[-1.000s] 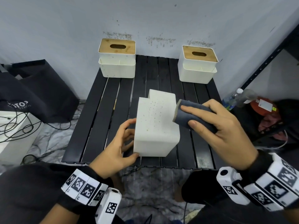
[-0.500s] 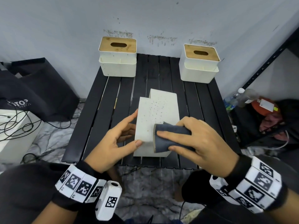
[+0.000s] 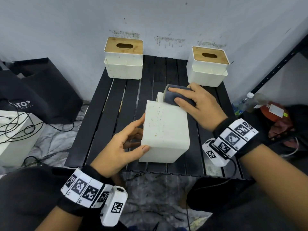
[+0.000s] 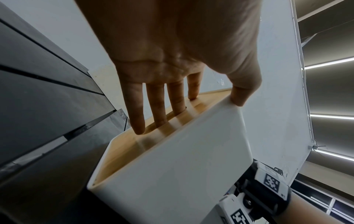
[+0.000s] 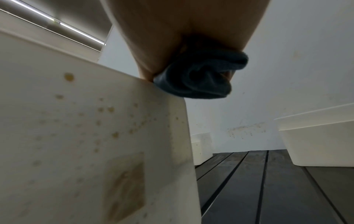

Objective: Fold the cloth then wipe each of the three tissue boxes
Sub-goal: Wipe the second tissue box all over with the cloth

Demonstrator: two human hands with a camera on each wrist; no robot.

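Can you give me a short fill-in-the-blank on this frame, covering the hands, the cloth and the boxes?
1. The right hand holds a folded ____ cloth.
2. The tipped tissue box is steadied by the ____ hand.
3. At the back of the black slatted table, ____ more tissue boxes stand upright.
4. The lids of those boxes are made of ____.

Missing words: grey; left; two; wood
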